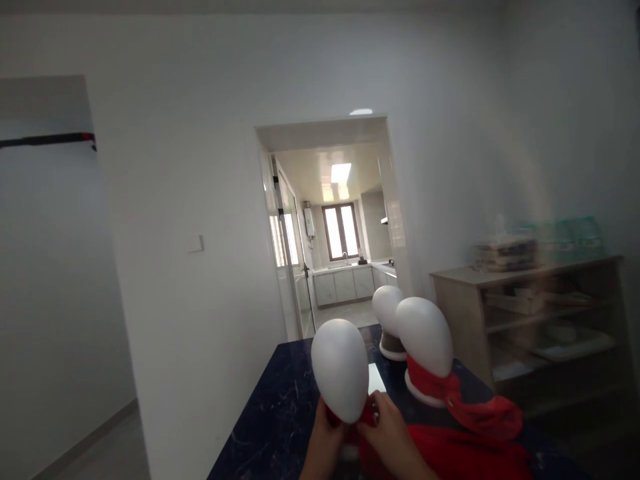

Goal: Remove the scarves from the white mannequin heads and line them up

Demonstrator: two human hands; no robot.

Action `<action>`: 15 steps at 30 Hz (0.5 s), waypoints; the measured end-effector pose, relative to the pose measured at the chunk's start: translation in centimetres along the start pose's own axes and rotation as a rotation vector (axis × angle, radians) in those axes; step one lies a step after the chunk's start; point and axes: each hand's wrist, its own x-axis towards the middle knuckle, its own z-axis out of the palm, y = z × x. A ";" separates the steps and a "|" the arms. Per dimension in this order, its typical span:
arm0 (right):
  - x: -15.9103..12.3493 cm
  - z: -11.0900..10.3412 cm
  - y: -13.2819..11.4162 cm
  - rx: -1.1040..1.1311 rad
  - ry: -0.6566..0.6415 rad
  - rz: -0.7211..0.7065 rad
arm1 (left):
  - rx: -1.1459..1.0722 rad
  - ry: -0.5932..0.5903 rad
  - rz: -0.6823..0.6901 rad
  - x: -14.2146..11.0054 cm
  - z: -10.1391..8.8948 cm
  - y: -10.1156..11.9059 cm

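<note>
Fingers (383, 403) of our right hand (393, 437) pinch red cloth (450, 447) at the foam head (340, 367); left hand (323, 440) grips its base (dark counter (280, 400) beneath).

Worn on the head, looking forward and slightly down across the dark table (270, 400), close behind its near end (only one view here). Tilted noticeably, facing the white wall (190, 167) and doorway (335, 220) beyond the table.

White head form (340, 377), red cloth (465, 447)
</note>
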 end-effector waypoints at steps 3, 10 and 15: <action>-0.5 -0.4 -0.1 -0.176 -0.025 0.032 | 0.009 0.011 -0.051 -0.1 -0.1 0.1; -1.6 -0.3 -2.0 -0.431 -0.116 -0.076 | -0.051 0.108 -0.071 -0.5 0.9 0.7; -3.1 -0.4 -4.0 -0.346 -0.314 -0.096 | -0.016 0.179 -0.057 -0.4 1.5 1.0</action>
